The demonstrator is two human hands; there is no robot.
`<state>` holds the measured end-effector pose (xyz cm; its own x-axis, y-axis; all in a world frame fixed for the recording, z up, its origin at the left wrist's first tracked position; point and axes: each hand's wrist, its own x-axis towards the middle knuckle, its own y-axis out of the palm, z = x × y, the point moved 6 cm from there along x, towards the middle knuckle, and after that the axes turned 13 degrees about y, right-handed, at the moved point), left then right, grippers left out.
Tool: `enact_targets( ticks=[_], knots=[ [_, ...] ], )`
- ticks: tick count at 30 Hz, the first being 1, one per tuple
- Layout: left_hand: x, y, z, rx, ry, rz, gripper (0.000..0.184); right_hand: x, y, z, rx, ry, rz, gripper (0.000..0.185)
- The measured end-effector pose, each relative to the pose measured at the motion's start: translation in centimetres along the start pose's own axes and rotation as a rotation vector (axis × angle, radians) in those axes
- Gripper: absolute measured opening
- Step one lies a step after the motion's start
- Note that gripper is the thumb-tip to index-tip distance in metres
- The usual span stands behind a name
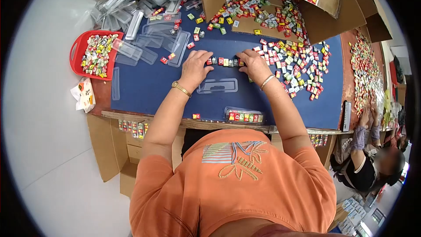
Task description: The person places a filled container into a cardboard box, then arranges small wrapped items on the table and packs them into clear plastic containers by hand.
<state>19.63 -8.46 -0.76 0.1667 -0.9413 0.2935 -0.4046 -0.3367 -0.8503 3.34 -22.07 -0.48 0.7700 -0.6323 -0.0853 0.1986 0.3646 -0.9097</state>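
Observation:
On the blue table surface (158, 92), a short row of small wrapped pieces (226, 62) lies between my two hands. My left hand (195, 67) holds the row's left end, its fingers curled against the end piece. At the right end, my right hand (255, 66) presses with thumb and fingertips. An empty clear plastic tray (217, 86) lies just below the row. Nearer my body, a clear tray (244, 115) contains a row of colourful pieces. A single red and yellow piece (196, 116) rests by the table's front edge.
A red basket (73, 57) of pieces stands at the left. Clear plastic boxes (131, 4) pile up behind it. Pieces spill from a cardboard box (329, 24) and spread to the right. Another person (359, 162) works at the far right.

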Motion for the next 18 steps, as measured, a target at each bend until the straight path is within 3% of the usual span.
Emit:
enact_targets(
  ticks=[2, 8, 10, 13, 18],
  knots=[
    [0.2, 0.6, -0.2, -0.053, 0.102, 0.063, 0.048, 0.1, 0.1, 0.3, 0.027, -0.042, -0.04, 0.047],
    [0.9, 1.4, -1.7, -0.025, 0.143, 0.085, 0.043, 0.4, 0.7, 1.4, -0.006, -0.078, -0.062, 0.041],
    [1.1, 1.8, -1.9, -0.026, 0.148, 0.079, 0.035, 0.3, 0.9, 2.1, -0.026, -0.181, -0.113, 0.034],
    [0.9, 1.2, -2.1, -0.048, 0.149, 0.057, 0.02, -0.4, 0.8, 2.6, -0.017, -0.124, -0.047, 0.029],
    [-2.6, -1.5, -4.1, -0.053, 0.168, 0.073, 0.022, -4.0, 0.1, 5.2, -0.019, -0.16, -0.055, 0.032]
  ],
)
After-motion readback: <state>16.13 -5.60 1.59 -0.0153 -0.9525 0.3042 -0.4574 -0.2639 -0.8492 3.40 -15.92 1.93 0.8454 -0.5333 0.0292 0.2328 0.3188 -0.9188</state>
